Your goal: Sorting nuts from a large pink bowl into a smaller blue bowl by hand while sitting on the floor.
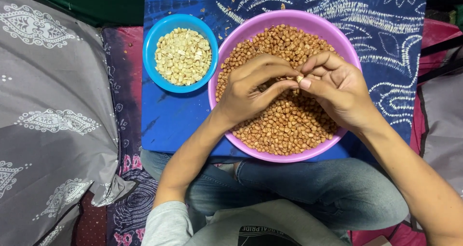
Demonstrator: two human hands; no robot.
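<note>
Your left hand [253, 84] and right hand [337, 84] meet over the middle of the purple bowl [226, 41], fingertips pressed together. Between your right thumb and the fingertips of both hands sits a single pale peanut [300, 78], pinched from both sides; the rest of the fingers curl inward, so both hands are closed around that one nut.

The purple bowl is heaped with brown, skin-on peanuts [289, 125], and your hands hover just above the heap, wrists resting near its near rim. Just to the left of it, almost touching, stands a smaller blue bowl [161, 29] filled with pale skinned peanuts [183, 55].

Both bowls stand on a blue patterned cloth [386, 38] with white markings, and a few scraps of skin lie scattered on the cloth at the far side. Your crossed legs in blue jeans [337, 193] lie at the near edge under the cloth. To the far left lies a grey patterned pillow [48, 96].
</note>
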